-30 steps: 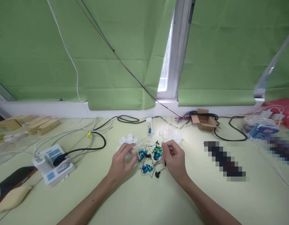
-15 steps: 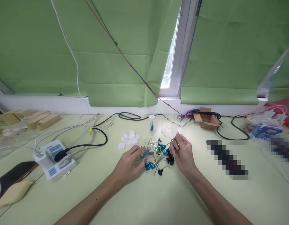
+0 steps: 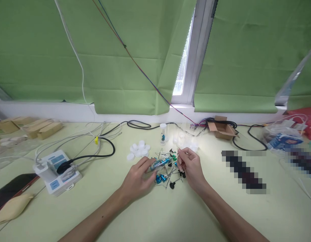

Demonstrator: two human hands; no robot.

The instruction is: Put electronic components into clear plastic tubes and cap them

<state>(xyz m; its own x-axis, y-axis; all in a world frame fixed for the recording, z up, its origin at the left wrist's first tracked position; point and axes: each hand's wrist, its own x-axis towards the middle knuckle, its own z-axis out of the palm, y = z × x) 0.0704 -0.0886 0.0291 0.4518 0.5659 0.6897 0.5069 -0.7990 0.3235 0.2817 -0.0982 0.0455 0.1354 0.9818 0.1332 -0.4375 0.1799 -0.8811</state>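
My left hand (image 3: 138, 176) is closed around a clear plastic tube (image 3: 155, 164), which lies tilted with blue pieces inside. My right hand (image 3: 192, 166) pinches a thin metal rod (image 3: 176, 156); a blue metal part (image 3: 167, 160) on its other side sits at or just inside the tube's mouth, I cannot tell which. Beneath both hands is a loose pile of blue metal parts (image 3: 163, 177), black knobs (image 3: 172, 185) and thin bent rods. Several white round caps (image 3: 139, 149) lie beyond my left hand.
An upright clear vial (image 3: 163, 134) with a white cap holds a blue part. More clear vials (image 3: 180, 136) stand beside it. A power strip (image 3: 58, 171) with cables is on the left. At the back right sits an open cardboard box (image 3: 222, 131) near black cables (image 3: 246, 146).
My right hand has moved left with the rod, bringing the blue part to the tube's mouth. The tube in my left hand has stayed nearly in place.
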